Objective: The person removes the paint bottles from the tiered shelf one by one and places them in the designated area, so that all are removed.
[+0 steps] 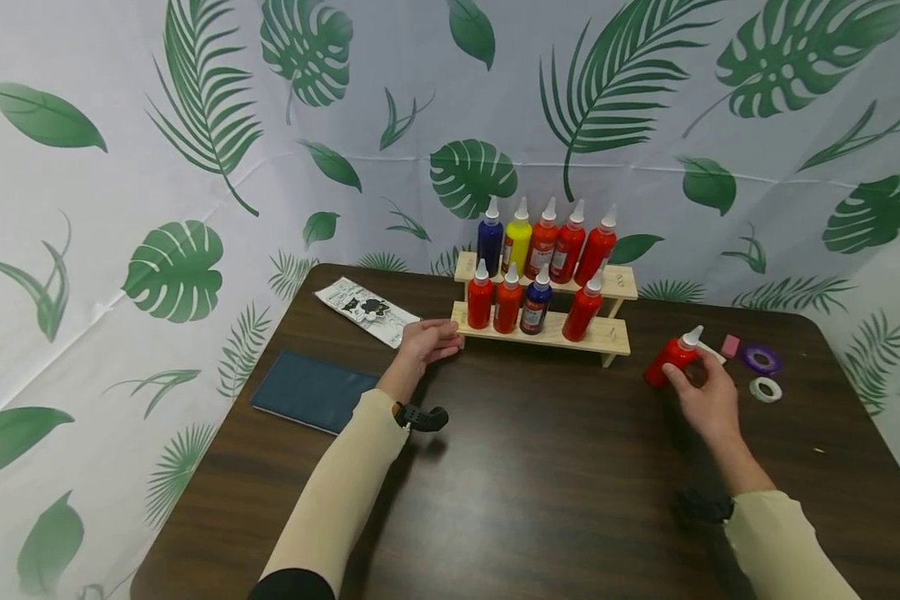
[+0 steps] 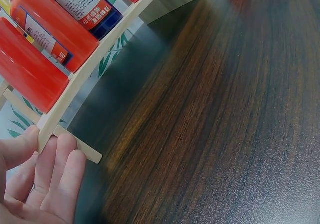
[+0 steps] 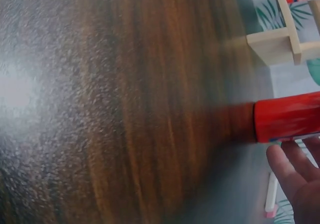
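1. Nine plastic bottles with white pointed caps [image 1: 542,250] stand on a pale wooden two-tier rack [image 1: 553,328] in the head view. Upper tier, left to right: blue, yellow, red, red, red. Lower tier: red, red, blue, red, with a wider space before the last red unit.
2. Head view, left side: the left hand [image 1: 423,343] holds the left end of the lower tier. A white printed paper packet [image 1: 367,310] and a dark blue rectangular notebook [image 1: 315,392] lie beside the left forearm.
3. Head view, right side: the right hand [image 1: 708,400] grips a single red plastic bottle [image 1: 663,364], located to the right of the rack and apart from it. The thumb bears on the near side; the cap points up and toward the right. Nearby on the dark brown wood-grain tabletop [image 1: 510,450] are a small pink block [image 1: 731,346], a purple ring [image 1: 776,362] and a white ring [image 1: 766,398].
4. Left wrist view: the thumb and fingers pinch the tier's end from opposite sides; the fingers lie close together.
5. Right wrist view: the single bottle is at the right edge, its base facing the tabletop. The visible fingertips are slightly apart alongside it. The base appears at or just above the tabletop; contact cannot be confirmed from this angle.
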`<control>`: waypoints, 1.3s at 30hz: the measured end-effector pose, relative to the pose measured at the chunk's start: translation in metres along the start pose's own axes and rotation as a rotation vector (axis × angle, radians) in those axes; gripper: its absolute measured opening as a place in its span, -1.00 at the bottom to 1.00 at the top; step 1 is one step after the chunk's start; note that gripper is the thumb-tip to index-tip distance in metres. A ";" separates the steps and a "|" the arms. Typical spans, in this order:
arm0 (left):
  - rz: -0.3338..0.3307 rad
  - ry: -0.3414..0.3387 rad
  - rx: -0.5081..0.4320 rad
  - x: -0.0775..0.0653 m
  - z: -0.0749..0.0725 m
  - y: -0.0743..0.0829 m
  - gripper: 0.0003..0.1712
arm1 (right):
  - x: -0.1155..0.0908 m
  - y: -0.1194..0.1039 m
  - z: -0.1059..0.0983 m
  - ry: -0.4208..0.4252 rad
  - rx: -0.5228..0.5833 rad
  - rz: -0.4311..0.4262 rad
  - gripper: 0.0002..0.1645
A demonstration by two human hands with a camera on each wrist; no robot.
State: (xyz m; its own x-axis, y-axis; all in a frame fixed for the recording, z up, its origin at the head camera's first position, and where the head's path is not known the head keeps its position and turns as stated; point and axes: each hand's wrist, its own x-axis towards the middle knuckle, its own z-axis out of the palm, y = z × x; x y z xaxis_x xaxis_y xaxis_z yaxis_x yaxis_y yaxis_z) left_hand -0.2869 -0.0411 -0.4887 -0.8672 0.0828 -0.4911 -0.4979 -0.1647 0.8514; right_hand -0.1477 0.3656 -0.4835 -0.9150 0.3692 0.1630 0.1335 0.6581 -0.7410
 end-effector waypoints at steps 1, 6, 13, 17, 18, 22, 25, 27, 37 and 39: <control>0.001 -0.001 0.001 0.000 0.000 0.000 -0.56 | 0.000 0.001 0.000 0.000 -0.002 0.004 -0.29; 0.002 0.002 0.000 0.000 0.000 -0.001 -0.56 | 0.001 0.006 0.001 -0.005 -0.003 0.006 -0.28; 0.005 -0.005 0.006 0.000 0.000 0.000 -0.55 | 0.002 -0.017 -0.010 0.098 0.049 0.034 -0.22; 0.010 0.007 0.007 0.001 0.000 0.001 -0.56 | 0.004 -0.043 -0.018 0.324 0.111 -0.073 -0.39; 0.009 0.009 0.005 0.001 0.000 0.001 -0.56 | 0.004 -0.050 -0.019 0.377 0.115 -0.121 -0.42; 0.007 0.006 0.001 0.002 0.000 0.001 -0.55 | 0.004 -0.075 -0.021 0.466 0.119 -0.325 -0.47; 0.009 0.007 0.004 0.001 0.000 0.000 -0.56 | 0.004 -0.092 -0.013 0.438 0.139 -0.448 -0.45; 0.010 0.005 0.011 0.001 0.000 -0.001 -0.56 | 0.004 -0.101 -0.006 0.388 0.145 -0.495 -0.44; 0.033 -0.006 0.032 0.002 -0.003 -0.002 -0.55 | 0.020 -0.117 0.039 -0.011 0.093 -0.290 -0.22; 0.039 -0.008 0.035 0.002 -0.002 -0.002 -0.55 | 0.025 -0.116 0.044 -0.065 0.068 -0.255 -0.19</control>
State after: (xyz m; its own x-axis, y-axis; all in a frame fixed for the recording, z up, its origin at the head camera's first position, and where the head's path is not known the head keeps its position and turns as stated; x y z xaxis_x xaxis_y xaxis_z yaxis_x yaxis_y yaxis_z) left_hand -0.2876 -0.0422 -0.4911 -0.8859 0.0850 -0.4560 -0.4637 -0.1332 0.8759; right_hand -0.2028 0.2699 -0.4224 -0.9385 0.1526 0.3096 -0.1283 0.6784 -0.7234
